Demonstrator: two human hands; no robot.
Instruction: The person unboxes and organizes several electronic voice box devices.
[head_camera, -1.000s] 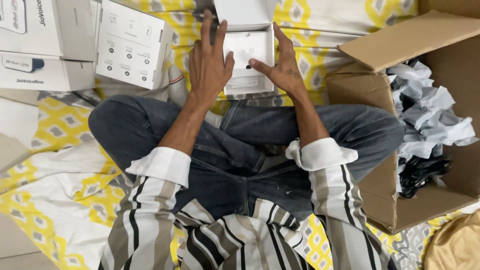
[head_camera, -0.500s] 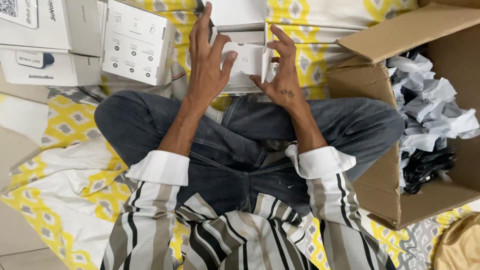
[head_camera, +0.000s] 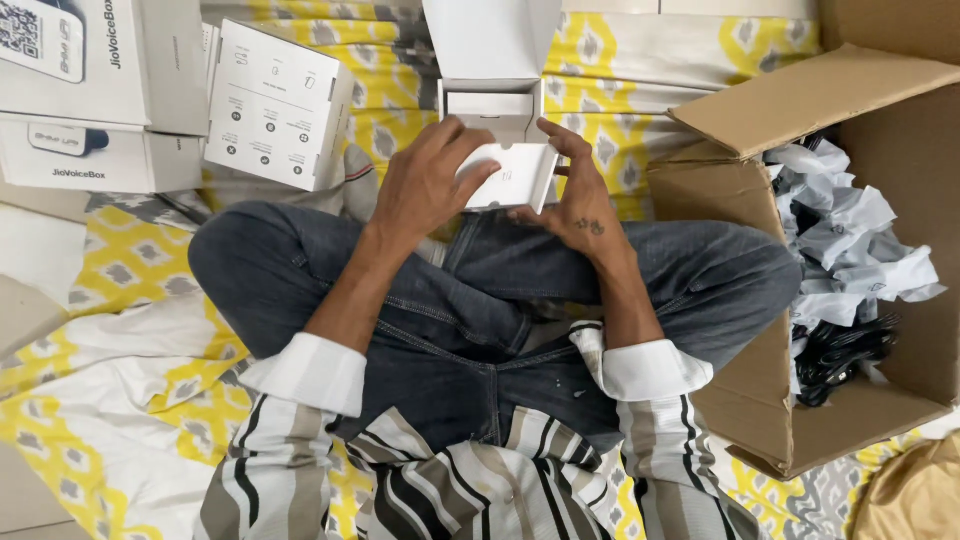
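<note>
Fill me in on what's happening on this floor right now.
A person sits cross-legged on a yellow patterned sheet. The left hand and right hand together hold a small white insert in front of an open white box. Closed white boxes are stacked at the person's left; a cardboard carton of wrapped items and black cables sits at the right.

Between the earlier frames and now, the left hand (head_camera: 425, 185) and right hand (head_camera: 570, 195) have drawn a small white device (head_camera: 505, 175) out of the open white box (head_camera: 490, 95) toward the lap. Earlier, both hands pressed flat on it inside the box; it then came up between them and now sits lower, tilted.
</note>
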